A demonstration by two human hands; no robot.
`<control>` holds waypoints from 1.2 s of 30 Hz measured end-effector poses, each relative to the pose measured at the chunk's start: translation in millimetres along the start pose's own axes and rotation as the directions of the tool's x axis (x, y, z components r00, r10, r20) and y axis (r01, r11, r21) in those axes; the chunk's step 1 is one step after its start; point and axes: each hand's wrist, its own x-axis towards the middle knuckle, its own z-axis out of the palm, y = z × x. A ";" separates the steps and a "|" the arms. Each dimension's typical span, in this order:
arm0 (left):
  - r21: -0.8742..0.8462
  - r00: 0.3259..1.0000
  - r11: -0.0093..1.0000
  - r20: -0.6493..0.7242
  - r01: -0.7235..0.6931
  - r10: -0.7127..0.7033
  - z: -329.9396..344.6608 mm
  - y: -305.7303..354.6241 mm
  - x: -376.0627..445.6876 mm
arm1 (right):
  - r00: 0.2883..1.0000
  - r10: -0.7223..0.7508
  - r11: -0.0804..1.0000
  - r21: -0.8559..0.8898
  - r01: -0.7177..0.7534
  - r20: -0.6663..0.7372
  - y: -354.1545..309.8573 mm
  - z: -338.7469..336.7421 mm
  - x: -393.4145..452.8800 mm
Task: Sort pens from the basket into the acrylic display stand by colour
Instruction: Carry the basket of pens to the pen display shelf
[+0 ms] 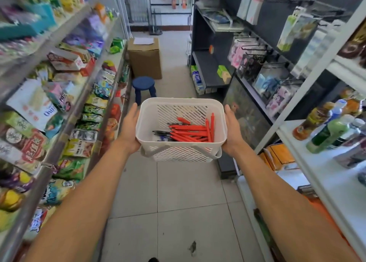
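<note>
Aisle: narrow shop aisle with a pale tiled floor (178,202); snack shelves (59,95) on the person's left, dark pegboard racks (257,63) and a white shelf of bottled drinks (326,131) on the right. A brown cardboard box (144,57) and a small blue round stool (143,86) stand further down the aisle.
Display stand: no acrylic stand is visible, so sorting appears not yet begun; this looks like the carrying step.
Basket: white slotted plastic basket (150,111), rectangular with rounded corners, held out in front at arm's length, roughly level, its handle folded down against the near wall.
Basket handling: judged light and fairly stiff; smooth walls could slip, so holding both short ends as now seems sound. The handle would be another place to take it.
Arms: both bare forearms stretched forward, almost straight.
Left hand (129,127): palm flat against the basket's left end, thumb along the rim; the fingers go underneath, out of sight.
Right hand (232,129): mirrors it on the right end, fingers likewise hidden.
Pens: loose red pens (190,132) heaped on the basket floor toward the right, with a few dark blue or black pens (162,136) at the left of the heap.
Pen handling: light, rigid, prone to roll; tilting the basket would shift them. Pinch one mid-barrel.
</note>
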 end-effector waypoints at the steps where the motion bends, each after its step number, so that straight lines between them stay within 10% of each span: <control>1: -0.008 1.000 1.000 0.000 -0.007 0.007 1.0 -2.2 0.9 | 1.000 0.007 1.000 -0.015 -0.007 0.010 -3.8 -2.5 4.0; 20: -0.014 0.997 0.998 -0.061 -0.053 0.052 10.2 35.1 71.2 | 0.988 -0.006 0.995 -0.097 0.021 0.153 -53.7 10.8 89.8; 36: 0.062 1.000 0.998 -0.015 -0.013 0.014 -64.7 175.8 325.8 | 0.998 -0.065 0.998 -0.024 0.065 0.012 -95.9 100.1 331.1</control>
